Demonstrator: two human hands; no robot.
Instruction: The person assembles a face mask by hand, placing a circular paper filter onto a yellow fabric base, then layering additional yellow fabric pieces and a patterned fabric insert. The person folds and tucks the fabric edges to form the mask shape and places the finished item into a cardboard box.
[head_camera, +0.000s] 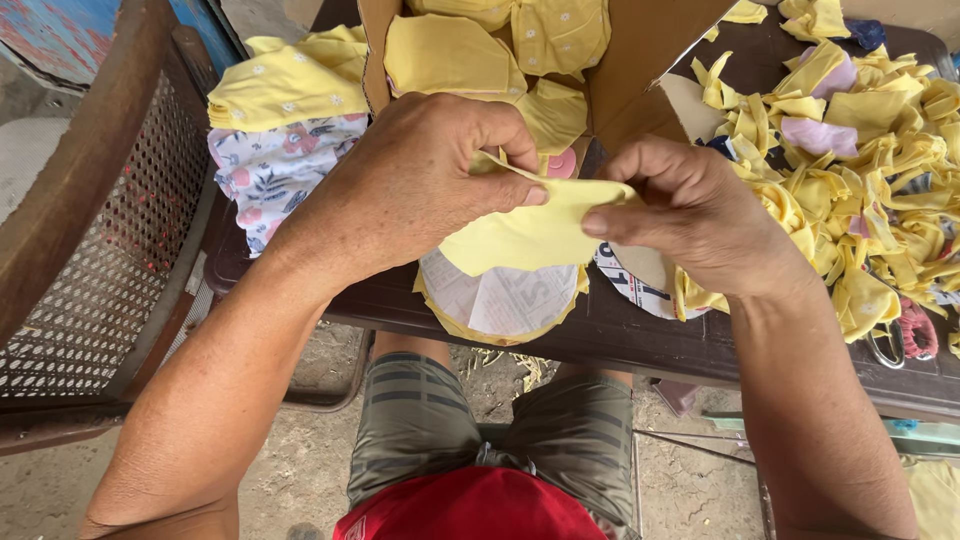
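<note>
The left hand (420, 185) pinches the upper left edge of a pale yellow cut piece of cloth (525, 235) between thumb and forefinger, the other fingers curled in. The right hand (690, 215) is closed in the same way on the cloth's right edge, thumb pressed against fingertips, so the piece hangs stretched between the two hands just above the near edge of the dark brown tabletop (640, 335).

Directly under the cloth lies a rounded stack of yellow pieces topped with a printed paper pattern (505, 300), part of it overhanging the tabletop's edge. Behind the hands stands an open brown cardboard box (640, 50) with folded yellow garments inside. To the left sits a folded pile of yellow and floral-print fabric (280, 130), next to a brown perforated metal chair (90, 230). To the right spreads a loose heap of yellow fabric offcuts (860, 170) with a few pink scraps, and a pair of scissors with reddish wrapped handles (905, 335) lies at its near side.

The hold is only by fingertips on thin, limp cloth, so one edge could slip free and the piece droop or fall past the edge to the dirt floor (300, 460). The overhanging stack looks easily nudged off by a wrist brushing it.
</note>
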